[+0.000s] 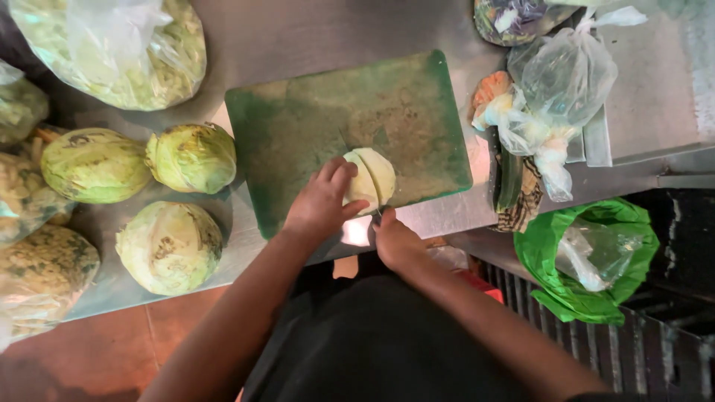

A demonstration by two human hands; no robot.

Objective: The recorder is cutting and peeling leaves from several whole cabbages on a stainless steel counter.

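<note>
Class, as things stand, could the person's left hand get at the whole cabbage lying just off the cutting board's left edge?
Probably yes: the left hand presses the cut cabbage on the board, and nothing lies between it and the whole cabbage.

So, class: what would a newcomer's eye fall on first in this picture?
Probably the pale cabbage piece on the worn green cutting board at centre, steadied by the left hand while the right hand works a knife into it. Next, three whole cabbages on the steel counter to the left, and the bright green bag at lower right.
</note>
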